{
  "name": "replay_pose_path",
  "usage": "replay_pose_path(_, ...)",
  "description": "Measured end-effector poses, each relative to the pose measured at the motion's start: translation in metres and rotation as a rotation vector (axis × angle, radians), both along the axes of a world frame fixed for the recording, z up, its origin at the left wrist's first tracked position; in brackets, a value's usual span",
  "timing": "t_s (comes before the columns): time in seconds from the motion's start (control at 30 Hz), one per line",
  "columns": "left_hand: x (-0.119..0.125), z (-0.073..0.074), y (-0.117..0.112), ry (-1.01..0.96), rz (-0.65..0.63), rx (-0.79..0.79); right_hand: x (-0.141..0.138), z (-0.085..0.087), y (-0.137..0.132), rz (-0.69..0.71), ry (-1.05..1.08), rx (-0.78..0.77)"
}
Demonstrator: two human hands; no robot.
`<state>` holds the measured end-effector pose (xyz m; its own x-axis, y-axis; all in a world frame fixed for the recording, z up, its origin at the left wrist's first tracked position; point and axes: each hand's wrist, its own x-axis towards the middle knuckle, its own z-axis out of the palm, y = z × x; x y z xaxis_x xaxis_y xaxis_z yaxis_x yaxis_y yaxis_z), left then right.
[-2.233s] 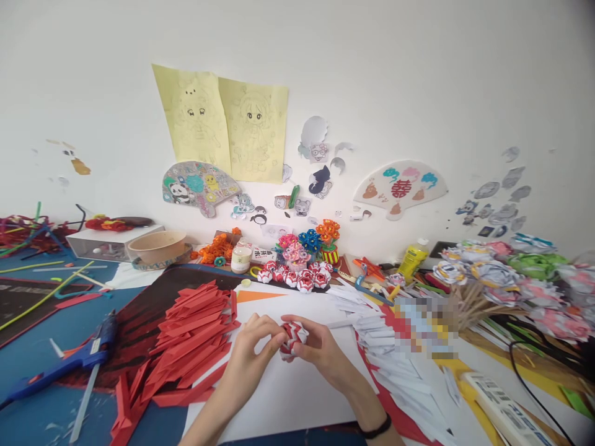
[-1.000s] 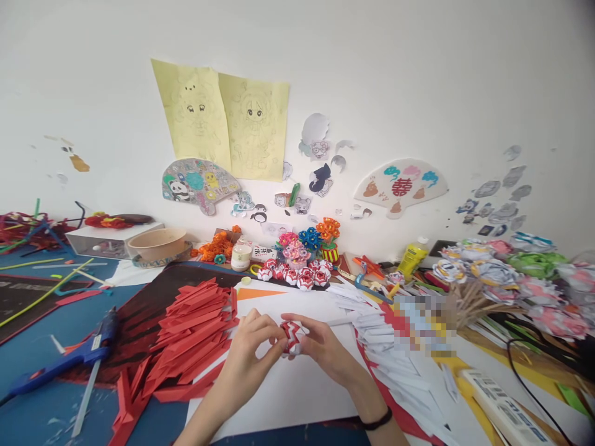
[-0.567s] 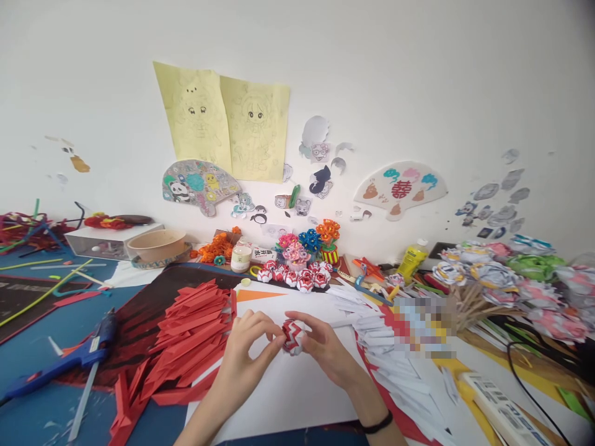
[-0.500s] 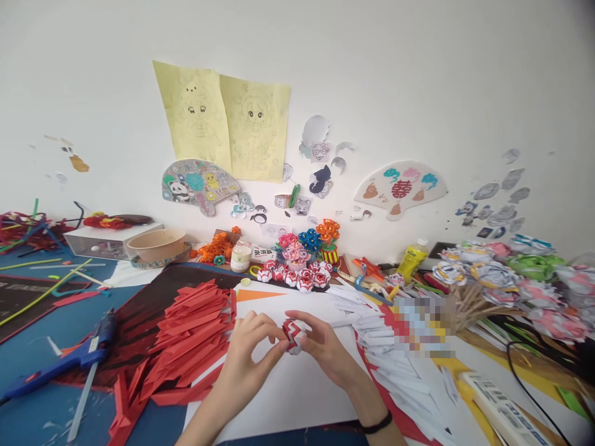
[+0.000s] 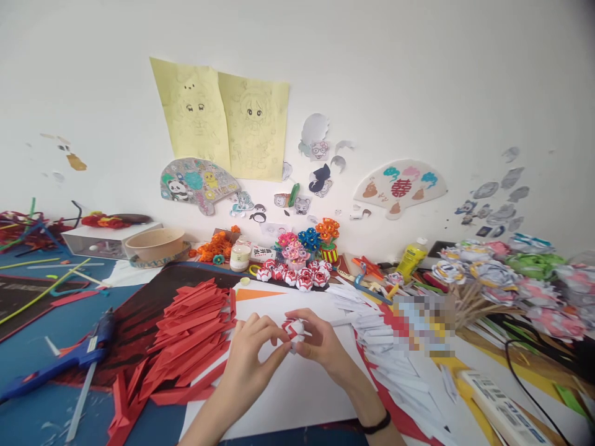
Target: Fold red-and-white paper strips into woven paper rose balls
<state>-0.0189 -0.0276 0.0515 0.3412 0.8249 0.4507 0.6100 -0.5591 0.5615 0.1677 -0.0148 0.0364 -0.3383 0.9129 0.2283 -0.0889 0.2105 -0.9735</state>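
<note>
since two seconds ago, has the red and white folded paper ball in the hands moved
Yes, slightly: the red and white folded paper ball sits nearer the row of finished paper balls than before.

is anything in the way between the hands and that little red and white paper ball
Nothing visible stands between them. The left hand and the right hand pinch the small red-and-white folded paper ball from either side, fingertips directly on it, above the white paper sheet.
</note>
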Motion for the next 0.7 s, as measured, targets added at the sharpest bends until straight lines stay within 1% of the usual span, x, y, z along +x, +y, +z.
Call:
replay_pose_path(0.13, 0.001, -0.001, 0.001, 0.021, 0.021, 0.038, 0.000, 0.000, 0.000, -0.030, -0.003, 0.030)
replay_pose_path(0.27, 0.001, -0.003, 0.002, 0.067, 0.047, 0.120, 0.000, -0.001, 0.000, -0.006, -0.017, 0.008)
replay_pose_path(0.33, 0.002, -0.007, 0.002, 0.104, 0.073, 0.205, -0.001, -0.003, 0.001, -0.016, -0.021, -0.001)
replay_pose_path(0.47, 0.005, -0.018, -0.002, 0.239, 0.196, 0.474, -0.007, -0.010, 0.003, -0.127, -0.003, 0.035)
replay_pose_path(0.53, 0.007, -0.021, -0.003, 0.271, 0.232, 0.567, -0.009, -0.012, 0.004, -0.173, 0.012, 0.064)
replay_pose_path(0.57, 0.008, -0.022, -0.003, 0.250, 0.239, 0.568, -0.010, -0.012, 0.003, -0.189, 0.016, 0.081)
replay_pose_path(0.6, 0.008, -0.021, -0.003, 0.201, 0.240, 0.533, -0.010, -0.011, 0.003, -0.202, 0.019, 0.097)
replay_pose_path(0.63, 0.008, -0.020, -0.003, 0.128, 0.230, 0.464, -0.010, -0.010, 0.003, -0.214, 0.021, 0.111)
replay_pose_path(0.7, 0.007, -0.015, -0.001, -0.066, 0.173, 0.247, -0.008, -0.007, 0.002, -0.226, 0.030, 0.125)
